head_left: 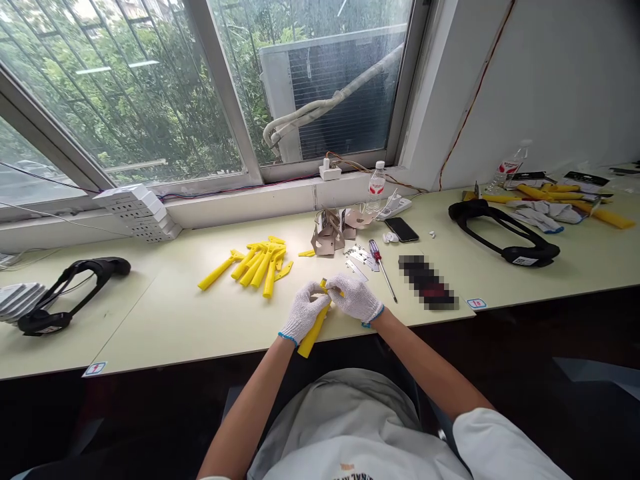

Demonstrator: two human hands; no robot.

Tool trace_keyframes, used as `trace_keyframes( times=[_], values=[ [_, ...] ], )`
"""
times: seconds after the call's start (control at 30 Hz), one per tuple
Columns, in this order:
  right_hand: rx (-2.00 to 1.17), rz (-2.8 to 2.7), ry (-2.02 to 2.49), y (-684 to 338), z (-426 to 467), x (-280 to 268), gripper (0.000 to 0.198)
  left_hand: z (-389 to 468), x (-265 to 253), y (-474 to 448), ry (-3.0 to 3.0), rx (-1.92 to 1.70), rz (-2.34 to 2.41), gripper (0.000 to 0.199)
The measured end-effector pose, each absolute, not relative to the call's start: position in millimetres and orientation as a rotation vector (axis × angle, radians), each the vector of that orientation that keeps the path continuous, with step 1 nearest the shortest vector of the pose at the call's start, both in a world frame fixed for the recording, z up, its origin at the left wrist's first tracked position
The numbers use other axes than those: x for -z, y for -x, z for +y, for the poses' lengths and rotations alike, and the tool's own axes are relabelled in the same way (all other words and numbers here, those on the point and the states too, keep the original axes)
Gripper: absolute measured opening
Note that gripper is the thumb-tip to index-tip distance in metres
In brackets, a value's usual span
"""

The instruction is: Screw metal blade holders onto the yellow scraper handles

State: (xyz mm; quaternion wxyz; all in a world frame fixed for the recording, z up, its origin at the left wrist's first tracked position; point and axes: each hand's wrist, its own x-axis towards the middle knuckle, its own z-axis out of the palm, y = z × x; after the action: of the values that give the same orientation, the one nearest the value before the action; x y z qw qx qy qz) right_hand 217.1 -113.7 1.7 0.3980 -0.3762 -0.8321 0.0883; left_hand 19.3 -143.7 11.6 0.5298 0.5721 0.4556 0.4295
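A yellow scraper handle [313, 333] slants over the front edge of the table, its wide head up between my two gloved hands. My left hand [306, 312], in a white knit glove, is closed around its upper part. The fingers of my right hand [354, 297], gloved the same way, pinch at the yellow head; any small part between them is hidden. Left of my hands lies a pile of more yellow handles [260, 263]. Beyond my right hand are thin metal blades [364, 257] with small screws scattered about, and a screwdriver [383, 270] with a clear and red grip.
Torn brown cardboard packaging [326, 237], a water bottle [376, 187] and a black phone [403, 229] stand or lie at the back. Black headsets [505, 233] rest at both sides. White boxes [140, 212] are stacked by the window. A blurred dark item [427, 283] lies right.
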Motion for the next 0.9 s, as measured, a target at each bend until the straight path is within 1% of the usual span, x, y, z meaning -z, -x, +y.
trace_keyframes(
  times=[0.2, 0.43, 0.53, 0.67, 0.8, 0.9],
  values=[
    [-0.231, -2.096, 0.990, -215, -119, -10, 0.037, -144, -13, -20, -1.369, -1.028, 1.083, 0.024],
    [-0.326, -2.074, 1.005, -215, -119, -12, 0.035, -144, -15, -20, -1.360, -1.023, 1.096, 0.021],
    [-0.382, -2.066, 0.997, -215, -114, -9, 0.030, -144, -15, -20, -1.359, -1.021, 1.095, 0.021],
    [-0.437, -2.042, 0.988, -215, -110, -6, 0.017, -144, -16, -20, -1.372, -1.018, 1.095, 0.024],
    [-0.452, -2.005, 1.010, -215, -109, -6, 0.018, -145, -19, -20, -1.375, -1.006, 1.117, 0.024],
    [-0.451, -1.971, 1.063, -214, -107, -7, 0.014, -146, -21, -21, -1.360, -0.997, 1.132, 0.022]
  ],
)
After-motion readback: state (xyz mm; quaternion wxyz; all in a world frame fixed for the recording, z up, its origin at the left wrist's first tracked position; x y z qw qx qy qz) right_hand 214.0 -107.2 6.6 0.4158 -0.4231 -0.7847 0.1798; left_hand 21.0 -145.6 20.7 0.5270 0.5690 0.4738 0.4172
